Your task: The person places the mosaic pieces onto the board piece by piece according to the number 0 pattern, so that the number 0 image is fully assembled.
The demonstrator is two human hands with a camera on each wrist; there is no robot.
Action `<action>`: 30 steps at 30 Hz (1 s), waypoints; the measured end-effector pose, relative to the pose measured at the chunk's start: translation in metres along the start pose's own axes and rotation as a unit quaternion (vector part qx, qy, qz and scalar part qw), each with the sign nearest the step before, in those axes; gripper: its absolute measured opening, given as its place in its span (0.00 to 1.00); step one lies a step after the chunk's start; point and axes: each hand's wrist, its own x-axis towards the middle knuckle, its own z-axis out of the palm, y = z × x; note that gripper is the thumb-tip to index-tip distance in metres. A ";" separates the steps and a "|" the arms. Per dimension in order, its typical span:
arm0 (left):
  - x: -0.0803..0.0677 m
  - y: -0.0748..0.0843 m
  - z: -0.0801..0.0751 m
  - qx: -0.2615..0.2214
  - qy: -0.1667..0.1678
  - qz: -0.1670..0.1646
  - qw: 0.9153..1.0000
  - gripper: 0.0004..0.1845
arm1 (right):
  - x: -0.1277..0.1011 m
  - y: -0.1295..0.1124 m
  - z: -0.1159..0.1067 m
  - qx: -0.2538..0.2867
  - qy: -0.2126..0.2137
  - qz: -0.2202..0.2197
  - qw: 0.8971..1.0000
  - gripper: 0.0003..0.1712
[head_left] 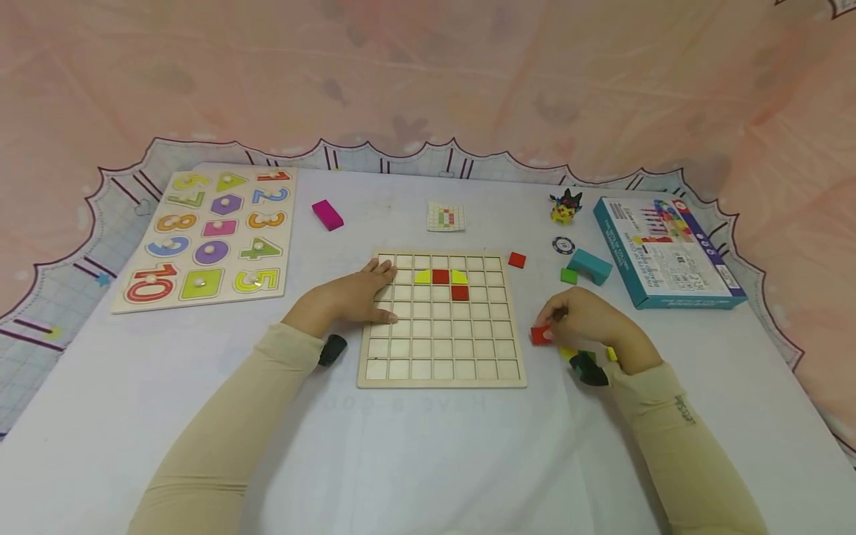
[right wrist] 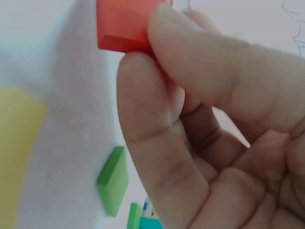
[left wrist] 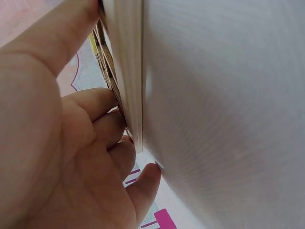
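Observation:
A wooden grid board (head_left: pixel 401 369) lies flat on the white table. Near its top sit two yellow pieces with slanted or curved edges, one being the left yellow piece (head_left: pixel 423 277), and two red squares, the upper red square (head_left: pixel 441 276) between them. My left hand (head_left: pixel 351 297) rests on the board's left edge with fingers extended; the left wrist view shows its fingers along the board's side (left wrist: pixel 128 71). Right of the board, my right hand (head_left: pixel 582 319) pinches a red square tile (right wrist: pixel 125 24) between thumb and fingertips. Under that wrist, yellow and green pieces are partly hidden.
Another red tile (head_left: pixel 517 259) lies by the board's upper right. Farther right are a green tile (head_left: pixel 568 276), teal arch block (head_left: pixel 591 266), round chip (head_left: pixel 564 245), toy figure (head_left: pixel 565 206) and box (head_left: pixel 669 253). Behind is a pattern card (head_left: pixel 446 217); left, a magenta block (head_left: pixel 328 215) and number puzzle (head_left: pixel 207 286).

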 end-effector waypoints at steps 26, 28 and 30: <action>0.000 0.001 0.000 -0.005 -0.001 -0.004 1.000 0.49 | 0.069 -0.058 0.019 0.099 -0.004 -0.035 0.994 0.10; -0.001 0.001 0.000 -0.005 0.000 -0.002 1.000 0.49 | 0.073 -0.061 0.021 0.100 -0.003 -0.039 0.994 0.10; -0.002 0.002 0.000 -0.003 0.002 0.002 1.000 0.49 | 0.076 -0.064 0.023 0.101 -0.004 -0.041 0.994 0.11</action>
